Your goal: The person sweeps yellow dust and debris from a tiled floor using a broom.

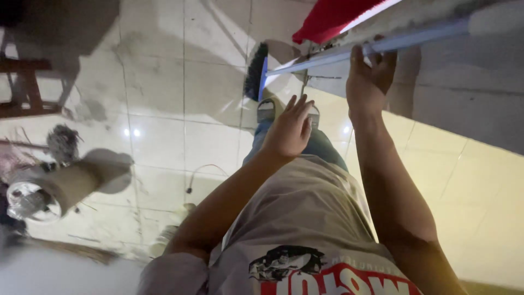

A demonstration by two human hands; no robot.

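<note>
The person looks straight down their own body, and the right hand (370, 76) is wrapped around the pale blue handle (376, 46) of a broom, fingers curled over the pole. The handle slants from the upper right down to the dark bristle head (254, 71), which rests on the tiled floor (164, 131) just ahead of a sandalled foot (267, 109). The left hand (289, 131) hangs free above the jeans, fingers loosely spread and holding nothing, well short of the handle. A red cloth (327, 19) shows beyond the pole at the top edge. Off to the left, a pale cylinder (60, 188), perhaps a pipe or a roll, lies on the floor, beside a wooden stool leg (30, 90). The grey shirt (305, 218) fills the lower part of the view.
</note>
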